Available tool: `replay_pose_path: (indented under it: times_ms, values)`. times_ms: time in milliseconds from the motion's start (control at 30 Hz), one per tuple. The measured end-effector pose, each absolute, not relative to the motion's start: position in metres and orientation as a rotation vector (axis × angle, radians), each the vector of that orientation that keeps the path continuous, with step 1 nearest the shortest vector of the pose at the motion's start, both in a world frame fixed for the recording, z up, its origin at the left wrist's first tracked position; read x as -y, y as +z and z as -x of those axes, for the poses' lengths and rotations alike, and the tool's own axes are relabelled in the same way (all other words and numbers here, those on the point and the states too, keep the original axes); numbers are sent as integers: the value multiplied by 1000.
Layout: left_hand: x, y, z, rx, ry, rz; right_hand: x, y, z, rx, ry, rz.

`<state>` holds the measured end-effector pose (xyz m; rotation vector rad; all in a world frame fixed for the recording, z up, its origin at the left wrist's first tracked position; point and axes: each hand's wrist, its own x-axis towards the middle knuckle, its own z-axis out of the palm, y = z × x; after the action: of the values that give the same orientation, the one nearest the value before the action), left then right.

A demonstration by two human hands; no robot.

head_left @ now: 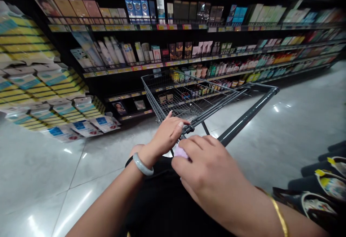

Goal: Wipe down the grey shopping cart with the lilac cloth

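A metal wire shopping cart (189, 102) stands in front of me, with a dark grey push handle (247, 116) on its right side. My left hand (169, 132), with a pale bangle at the wrist, is at the cart's near corner, its visible fingers stretched apart. Close beside it, my right hand (208, 172) has its fingers curled round a small lilac, soft-looking piece (180, 152), perhaps cloth or tissue. Most of that piece is hidden by the fingers. The near end of the handle disappears behind my right hand. No goods are visible in the cart's basket.
Long shelves (121, 70) of boxes, bottles and tubes run behind the cart. Stacked yellow-striped packs (62, 82) stand at the left. Several dark containers (324, 190) with items inside are at the lower right. The floor (94, 168) is shiny grey tile.
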<state>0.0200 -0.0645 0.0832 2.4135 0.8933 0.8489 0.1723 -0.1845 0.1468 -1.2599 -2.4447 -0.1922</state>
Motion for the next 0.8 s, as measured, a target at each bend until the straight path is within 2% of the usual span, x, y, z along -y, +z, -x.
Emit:
replay_pose_path:
  times_ms: [400, 800]
  values:
    - [3, 51, -12, -968, 529, -2711, 188, 128, -188, 2384, -420, 1383]
    - [-4, 45, -45, -901, 513, -3017, 173, 109, -211, 2070, -683, 1546]
